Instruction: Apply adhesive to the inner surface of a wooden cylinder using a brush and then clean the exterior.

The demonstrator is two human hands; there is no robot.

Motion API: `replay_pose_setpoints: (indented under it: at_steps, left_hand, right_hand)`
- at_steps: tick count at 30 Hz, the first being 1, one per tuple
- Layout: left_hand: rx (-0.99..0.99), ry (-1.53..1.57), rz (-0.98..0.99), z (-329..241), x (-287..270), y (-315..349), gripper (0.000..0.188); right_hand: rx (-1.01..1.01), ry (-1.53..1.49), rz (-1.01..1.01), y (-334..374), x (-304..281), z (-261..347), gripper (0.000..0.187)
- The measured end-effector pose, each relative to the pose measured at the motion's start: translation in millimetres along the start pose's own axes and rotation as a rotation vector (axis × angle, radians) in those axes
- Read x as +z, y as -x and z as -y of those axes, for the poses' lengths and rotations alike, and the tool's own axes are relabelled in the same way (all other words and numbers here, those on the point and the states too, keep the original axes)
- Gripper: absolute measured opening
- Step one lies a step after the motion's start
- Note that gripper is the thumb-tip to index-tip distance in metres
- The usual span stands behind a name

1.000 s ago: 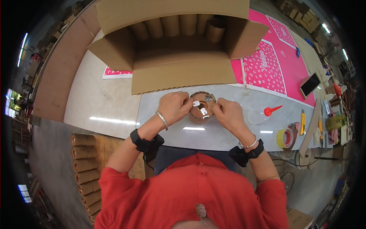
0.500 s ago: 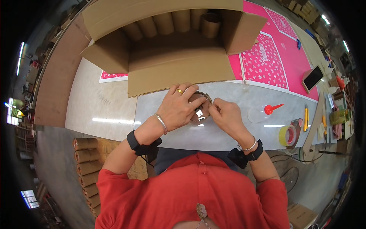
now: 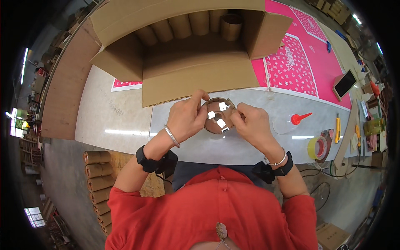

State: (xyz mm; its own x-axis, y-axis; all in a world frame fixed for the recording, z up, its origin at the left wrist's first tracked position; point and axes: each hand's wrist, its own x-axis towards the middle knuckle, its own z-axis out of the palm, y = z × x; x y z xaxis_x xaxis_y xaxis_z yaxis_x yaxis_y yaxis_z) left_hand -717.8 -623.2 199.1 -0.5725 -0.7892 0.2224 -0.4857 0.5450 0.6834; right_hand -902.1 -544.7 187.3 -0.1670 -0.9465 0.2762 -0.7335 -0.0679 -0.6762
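Note:
Between my hands, near the table's front edge, stands a round brown cardboard tube [image 3: 213, 128] seen from above, with bright white patches inside its rim. I cannot tell whether these are pieces or reflections. My left hand [image 3: 189, 114] grips the tube's left rim between thumb and fingers. At the right rim, my right hand [image 3: 252, 121] pinches the edge with thumb and curled forefinger. A large open carton [image 3: 196, 79] lies just beyond, holding several brown cardboard tubes [image 3: 180, 26] along its back.
To the right are a clear bottle with a red nozzle [image 3: 301, 118], yellow tape [image 3: 313, 148], a yellow cutter [image 3: 337, 128] and a phone [image 3: 344, 85]. Pink printed sheets [image 3: 291, 66] lie behind. Several brown tubes [image 3: 99, 171] are stacked below the table at left.
My left hand has drawn back from over the tube to its left rim, uncovering the opening. My right hand stays at the right rim.

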Motion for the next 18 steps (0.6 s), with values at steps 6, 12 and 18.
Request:
replay_pose_setpoints:
  at_steps: [6, 12, 18]
  left_hand:
    - [0.135, -0.004, -0.084, -14, -13, -7, 0.026]
    - [0.12, 0.055, -0.029, -6, -10, -2, 0.03]
    - [0.136, 0.078, -0.012, -17, -20, 10, 0.029]
  right_hand:
    - [-0.114, 0.032, -0.048, -8, -19, 17, 0.02]
    - [-0.166, 0.087, 0.023, -14, -13, 7, 0.021]
    - [-0.152, -0.043, 0.035, -9, -20, 9, 0.02]
